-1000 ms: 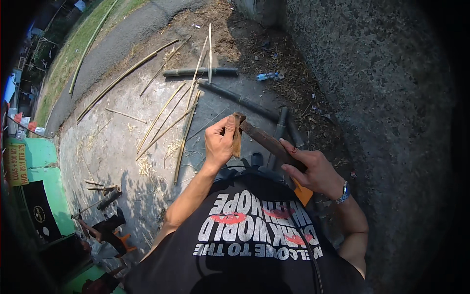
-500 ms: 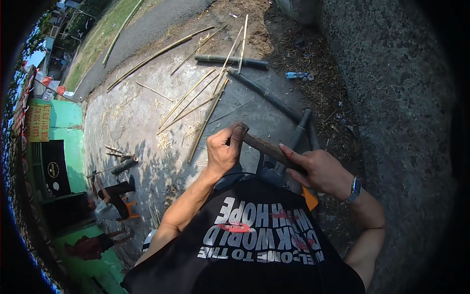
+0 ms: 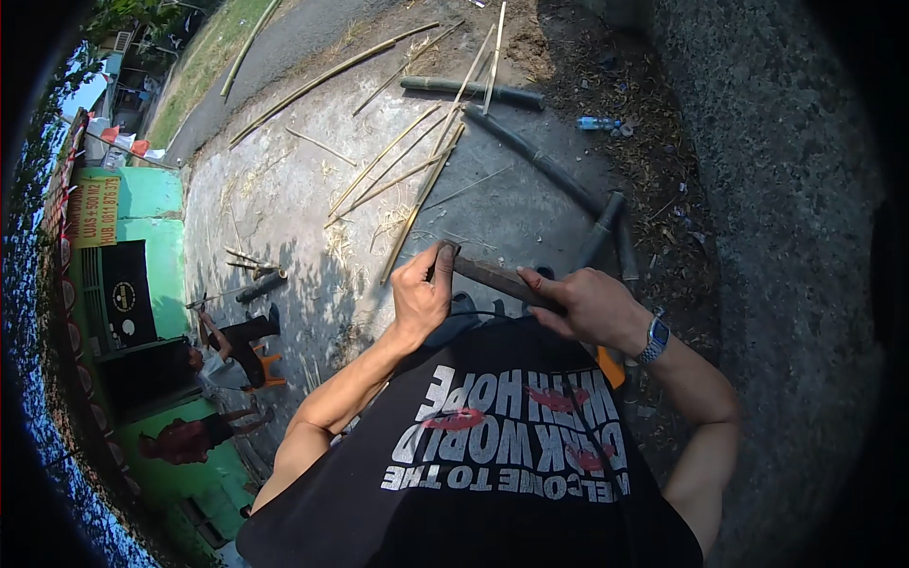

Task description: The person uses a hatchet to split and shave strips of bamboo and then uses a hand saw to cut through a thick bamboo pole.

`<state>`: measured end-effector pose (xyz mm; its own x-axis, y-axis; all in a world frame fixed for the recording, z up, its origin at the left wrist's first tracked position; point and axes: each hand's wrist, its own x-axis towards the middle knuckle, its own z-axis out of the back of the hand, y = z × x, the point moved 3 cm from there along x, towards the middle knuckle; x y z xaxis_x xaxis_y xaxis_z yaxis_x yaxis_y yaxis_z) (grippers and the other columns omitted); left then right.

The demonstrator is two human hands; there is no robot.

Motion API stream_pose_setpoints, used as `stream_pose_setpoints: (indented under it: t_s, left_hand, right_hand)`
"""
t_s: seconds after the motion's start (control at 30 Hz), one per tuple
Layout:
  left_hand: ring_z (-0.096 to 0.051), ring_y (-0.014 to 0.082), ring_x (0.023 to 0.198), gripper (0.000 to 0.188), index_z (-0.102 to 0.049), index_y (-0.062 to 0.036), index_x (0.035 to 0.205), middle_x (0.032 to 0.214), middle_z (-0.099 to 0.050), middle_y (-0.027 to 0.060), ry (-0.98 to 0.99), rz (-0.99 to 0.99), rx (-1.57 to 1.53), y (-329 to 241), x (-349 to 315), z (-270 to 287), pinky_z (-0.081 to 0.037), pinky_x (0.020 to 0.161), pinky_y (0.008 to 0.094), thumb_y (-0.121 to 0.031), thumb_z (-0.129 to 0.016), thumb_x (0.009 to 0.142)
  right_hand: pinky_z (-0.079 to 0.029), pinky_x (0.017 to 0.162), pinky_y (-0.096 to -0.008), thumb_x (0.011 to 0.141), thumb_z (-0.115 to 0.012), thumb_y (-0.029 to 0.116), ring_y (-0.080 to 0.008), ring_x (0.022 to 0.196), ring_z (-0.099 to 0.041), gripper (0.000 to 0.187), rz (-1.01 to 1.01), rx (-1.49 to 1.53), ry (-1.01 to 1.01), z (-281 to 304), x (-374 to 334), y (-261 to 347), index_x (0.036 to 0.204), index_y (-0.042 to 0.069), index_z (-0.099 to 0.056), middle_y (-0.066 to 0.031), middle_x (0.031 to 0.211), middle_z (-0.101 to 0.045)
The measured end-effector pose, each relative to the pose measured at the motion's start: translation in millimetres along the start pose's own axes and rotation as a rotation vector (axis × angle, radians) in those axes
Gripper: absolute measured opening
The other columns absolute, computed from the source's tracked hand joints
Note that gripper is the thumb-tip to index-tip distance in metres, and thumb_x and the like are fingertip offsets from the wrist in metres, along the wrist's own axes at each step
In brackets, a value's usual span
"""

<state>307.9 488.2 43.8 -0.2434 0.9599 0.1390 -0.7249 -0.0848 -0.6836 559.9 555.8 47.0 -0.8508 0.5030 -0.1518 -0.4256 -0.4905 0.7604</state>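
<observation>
You hold a dark blade (image 3: 497, 277) level at chest height over the concrete ground (image 3: 284, 189), left hand (image 3: 423, 292) pinching its tip, right hand (image 3: 589, 305) wrapped round its handle end; keep fingertips off the edge and both wrists steady.

Harsh sunlight casts dark shadows on the concrete ground (image 3: 284, 208); fisheye bending, black rim, sharp focus.

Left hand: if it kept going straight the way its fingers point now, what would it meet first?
The left hand points up-picture, away from the body. First in that line looks to be the near end of the bamboo strips lying on the concrete ground. Depth is unclear, so it might pass above them.
</observation>
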Motion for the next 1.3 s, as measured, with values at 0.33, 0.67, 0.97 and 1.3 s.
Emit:
stream_pose_setpoints:
  t_s: [0.33, 0.67, 0.97, 1.3]
  left_hand:
    - [-0.064, 0.0102, 0.096, 0.036, -0.065, 0.0069, 0.126, 0.107, -0.073, 0.0068, 0.368, 0.154, -0.477, 30, 43, 20, -0.051, 0.085, 0.0266, -0.021, -0.063, 0.103]
    - [-0.062, 0.0153, 0.112, 0.048, -0.054, 0.0036, 0.136, 0.128, -0.064, 0.0092, 0.727, 0.425, -1.316, 64, 78, -46, -0.048, 0.095, 0.0283, -0.029, -0.065, 0.102]
    - [-0.061, 0.0116, 0.094, 0.048, -0.061, -0.0078, 0.133, 0.113, -0.069, -0.0010, 1.426, 0.520, -1.313, -23, 73, -178, -0.046, 0.084, 0.0296, -0.042, -0.065, 0.100]
    - [-0.061, 0.0094, 0.088, 0.036, -0.068, -0.0128, 0.119, 0.102, -0.068, -0.0012, 1.629, 0.819, -1.296, -250, -26, -284, -0.043, 0.053, 0.0194, -0.043, -0.066, 0.099]
  right_hand:
    - [-0.054, 0.071, -0.0343, 0.089, -0.076, 0.023, -0.0208, 0.069, -0.067, 0.062, 0.079, 0.630, -0.148, -33, -9, -51, 0.146, 0.010, -0.055, -0.0117, 0.098, -0.075]
    - [-0.050, 0.103, -0.0388, 0.090, -0.074, 0.015, -0.0280, 0.118, -0.067, 0.064, -0.117, 0.758, -0.706, -91, -65, 21, 0.148, 0.004, -0.051, -0.0206, 0.134, -0.066]
    - [-0.056, 0.091, -0.0310, 0.089, -0.073, 0.002, -0.0193, 0.100, -0.072, 0.048, -0.592, 0.982, -1.472, -147, -133, 106, 0.134, -0.008, -0.059, -0.0181, 0.122, -0.067]
    - [-0.057, 0.075, -0.0255, 0.086, -0.072, -0.003, -0.0164, 0.087, -0.072, 0.033, -0.835, 0.344, -2.126, -112, -235, 146, 0.118, -0.010, -0.066, -0.0170, 0.106, -0.072]
